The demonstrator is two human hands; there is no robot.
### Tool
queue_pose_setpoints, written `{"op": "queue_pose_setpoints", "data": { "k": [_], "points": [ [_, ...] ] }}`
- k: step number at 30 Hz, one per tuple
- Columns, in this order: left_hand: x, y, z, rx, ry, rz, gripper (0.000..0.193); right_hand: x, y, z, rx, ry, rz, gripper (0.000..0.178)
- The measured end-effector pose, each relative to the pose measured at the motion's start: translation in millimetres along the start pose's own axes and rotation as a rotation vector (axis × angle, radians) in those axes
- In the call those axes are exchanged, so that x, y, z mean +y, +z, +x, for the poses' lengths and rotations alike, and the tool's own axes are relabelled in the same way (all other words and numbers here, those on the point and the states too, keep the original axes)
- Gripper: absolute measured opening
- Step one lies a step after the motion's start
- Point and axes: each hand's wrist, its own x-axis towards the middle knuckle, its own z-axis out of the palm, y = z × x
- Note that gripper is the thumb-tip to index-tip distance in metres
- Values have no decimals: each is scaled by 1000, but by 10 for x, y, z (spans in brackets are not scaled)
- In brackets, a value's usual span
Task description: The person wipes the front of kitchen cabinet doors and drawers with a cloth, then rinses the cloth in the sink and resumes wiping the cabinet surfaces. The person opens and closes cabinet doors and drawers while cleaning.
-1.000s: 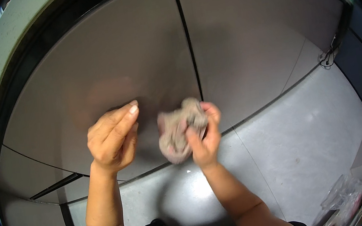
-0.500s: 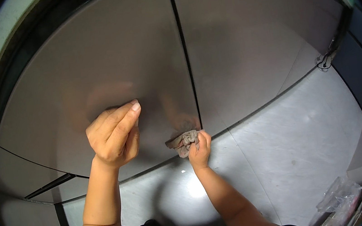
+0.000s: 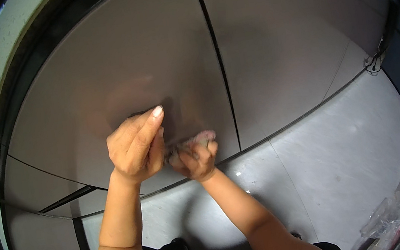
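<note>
My left hand (image 3: pixel 137 143) is raised in front of a glossy grey cabinet panel (image 3: pixel 114 50), with its fingers bunched together. Its palm side is hidden, so I cannot make out whether anything is in it. Close beside it, my right hand (image 3: pixel 199 160) is closed on a crumpled grey-brown cleaning rag (image 3: pixel 176 153). The rag lies against the lower part of the panel, left of the dark vertical seam (image 3: pixel 225 86). Motion blurs the rag and the fingers round it, and my left hand stands near its left end.
A second grey panel (image 3: pixel 281 53) continues right of the seam. Pale floor (image 3: pixel 334 147) runs along the base. Cables (image 3: pixel 372 62) hang at the far right corner. Clear plastic packaging (image 3: pixel 384 217) lies at the lower right. A dark slot (image 3: pixel 68 199) cuts the lower left panel.
My right hand has swept the rag left and slightly up across the panel, away from the seam and toward my left hand. The left hand keeps its closed shape; the whole view has shifted slightly.
</note>
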Motion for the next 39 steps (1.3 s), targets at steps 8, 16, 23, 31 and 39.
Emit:
{"op": "queue_pose_setpoints", "data": {
  "k": [8, 16, 23, 31, 39],
  "points": [
    [47, 73, -74, 19, 20, -43, 43, 630, -1055, -2469, -1046, 660, -147, 21],
    [73, 98, -96, 12, -9, -35, 43, 663, -634, -1294, 7, 1105, -200, 32],
    [101, 218, -108, -5, -1, -44, 42, 697, -705, -1430, 843, 1873, 362, 45],
    [83, 426, -93, -53, 16, 25, 41, 216, -449, -1871, 449, 2434, 984, 45],
    [144, 427, 142, -221, 0, 27, 36, 68, -658, -1989, -148, 2705, 900, 30]
  ]
}}
